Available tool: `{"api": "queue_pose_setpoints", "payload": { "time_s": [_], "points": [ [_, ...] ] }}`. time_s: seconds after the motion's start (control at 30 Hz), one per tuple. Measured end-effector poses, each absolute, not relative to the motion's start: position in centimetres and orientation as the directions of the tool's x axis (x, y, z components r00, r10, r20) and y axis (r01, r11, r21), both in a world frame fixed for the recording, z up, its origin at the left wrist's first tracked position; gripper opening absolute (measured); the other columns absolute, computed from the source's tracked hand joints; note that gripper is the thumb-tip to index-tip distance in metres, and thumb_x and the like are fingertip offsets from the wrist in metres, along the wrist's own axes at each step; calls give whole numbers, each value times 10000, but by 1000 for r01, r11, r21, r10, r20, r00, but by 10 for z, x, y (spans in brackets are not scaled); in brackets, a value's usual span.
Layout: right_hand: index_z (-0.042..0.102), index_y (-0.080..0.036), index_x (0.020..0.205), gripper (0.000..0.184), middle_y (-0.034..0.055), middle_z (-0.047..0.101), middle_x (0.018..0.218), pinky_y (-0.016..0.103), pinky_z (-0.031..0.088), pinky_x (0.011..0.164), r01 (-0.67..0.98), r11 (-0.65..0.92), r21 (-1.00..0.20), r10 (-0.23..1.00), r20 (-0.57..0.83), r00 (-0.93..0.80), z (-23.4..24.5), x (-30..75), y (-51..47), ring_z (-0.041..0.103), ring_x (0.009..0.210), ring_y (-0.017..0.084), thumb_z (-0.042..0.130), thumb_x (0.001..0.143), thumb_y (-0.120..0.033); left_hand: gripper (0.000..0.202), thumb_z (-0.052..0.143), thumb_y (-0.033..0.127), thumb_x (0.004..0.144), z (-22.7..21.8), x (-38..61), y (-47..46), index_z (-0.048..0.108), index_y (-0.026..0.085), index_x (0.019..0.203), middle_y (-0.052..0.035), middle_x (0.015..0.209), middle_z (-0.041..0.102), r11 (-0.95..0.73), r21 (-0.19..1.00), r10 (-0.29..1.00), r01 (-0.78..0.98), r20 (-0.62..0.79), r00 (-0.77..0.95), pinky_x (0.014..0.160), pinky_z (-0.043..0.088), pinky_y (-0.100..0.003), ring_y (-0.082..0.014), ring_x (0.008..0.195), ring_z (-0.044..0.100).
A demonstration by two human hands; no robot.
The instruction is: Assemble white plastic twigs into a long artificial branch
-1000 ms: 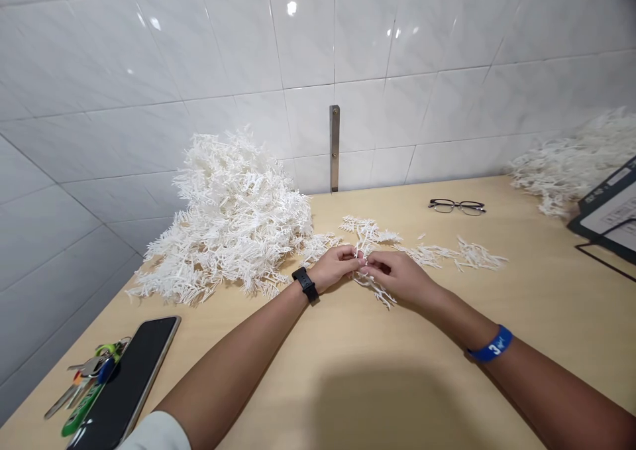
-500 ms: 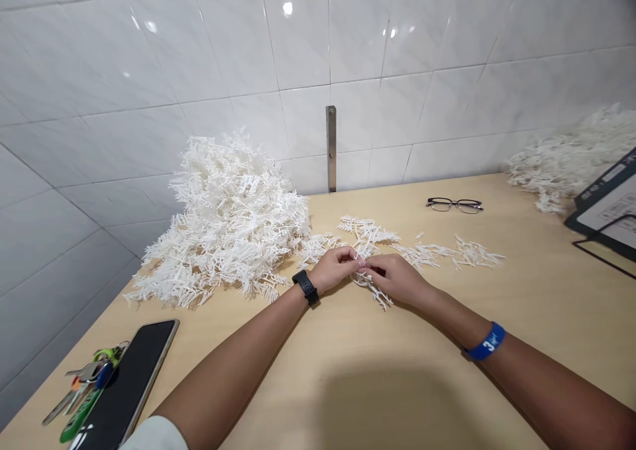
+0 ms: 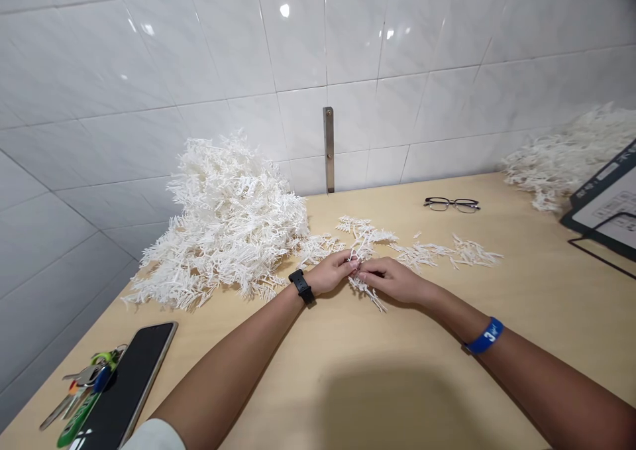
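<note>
My left hand [image 3: 332,274] and my right hand [image 3: 392,280] meet at the middle of a light wooden table [image 3: 407,384], fingers pinched together on a small white branched plastic sprig [image 3: 368,292]. Part of the sprig sticks out below my right fingers and part rises above both hands. A black watch sits on my left wrist, a blue band on my right. A big heap of the same white sprigs [image 3: 223,225] lies just left of my hands. Loose sprigs [image 3: 437,254] are scattered behind and to the right.
Black-rimmed glasses [image 3: 451,204] lie at the back near the tiled wall. A dark phone [image 3: 124,387] and a bunch of keys [image 3: 82,390] lie at the near left. A second white heap [image 3: 566,158] and a dark clipboard [image 3: 603,211] are at the far right.
Both hands stayed together on the sprig, their fingers shifting slightly around it. The view drifted a little.
</note>
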State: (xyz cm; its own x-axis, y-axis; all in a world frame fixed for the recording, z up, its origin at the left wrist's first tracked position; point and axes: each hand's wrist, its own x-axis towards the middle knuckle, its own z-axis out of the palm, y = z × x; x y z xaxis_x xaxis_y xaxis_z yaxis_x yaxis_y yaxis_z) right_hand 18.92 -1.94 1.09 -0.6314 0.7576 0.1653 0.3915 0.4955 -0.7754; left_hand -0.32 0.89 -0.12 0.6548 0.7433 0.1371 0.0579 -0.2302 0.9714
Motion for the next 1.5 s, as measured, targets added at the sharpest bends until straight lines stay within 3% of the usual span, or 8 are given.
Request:
{"api": "queue_pose_setpoints", "payload": {
  "time_s": [0.1,0.23,0.53,0.63,0.8,1.0,1.23,1.5],
  "points": [
    [432,-187,611,336,-30,386,581,247,278,543,426,471,-772,807,182,-561,12,187,-21,360,564,114,444,899,-359,435,642,558,780,-2,-1,9,486,156,723,8,686,476,-47,996,776,-76,85,625,652,350,-261,-103,644,430],
    [308,-200,553,379,-32,282,537,255,215,498,569,356,-741,934,302,-191,19,197,-16,297,527,106,439,870,-363,378,708,464,743,0,0,10,497,151,761,2,722,500,162,966,815,-199,-17,580,591,343,-234,-82,615,468],
    [343,-211,461,493,-10,344,409,307,167,505,914,19,-406,974,212,74,31,243,5,280,436,128,503,843,-477,282,635,348,798,6,-2,10,447,157,708,13,689,471,230,930,830,-286,-34,557,539,319,-221,-71,576,463],
    [478,-199,549,447,-20,401,478,280,223,512,832,157,-532,979,193,-62,29,229,-1,349,488,128,466,879,-500,305,649,381,798,5,-1,11,470,148,712,10,686,479,211,937,832,-279,-23,554,530,313,-223,-70,566,459],
    [627,-196,1019,289,-43,488,582,251,322,556,694,331,-640,942,262,-208,22,203,-11,449,562,138,532,855,-415,374,686,469,776,4,-1,11,523,135,739,5,680,506,204,941,831,-268,-22,556,530,327,-221,-69,562,462],
    [608,-179,766,232,14,614,718,261,374,625,534,359,-766,933,296,-202,12,202,-6,518,674,155,515,859,-370,549,560,658,796,3,-2,14,610,112,804,-34,713,564,271,918,837,-291,-75,543,536,371,-213,-79,585,490],
    [549,-183,769,301,4,578,643,255,415,554,215,165,-963,972,121,-201,3,207,3,536,593,137,562,844,-475,322,667,437,788,-6,3,16,585,126,810,1,666,534,172,954,896,-246,-47,442,525,356,-195,-60,552,462],
    [554,-198,817,412,79,693,860,270,505,584,82,79,-994,991,69,-119,0,204,2,660,753,188,675,755,-586,178,641,232,765,-5,10,5,629,177,934,-29,897,622,-281,921,956,270,243,166,643,380,-245,-96,634,476]
  ]
}}
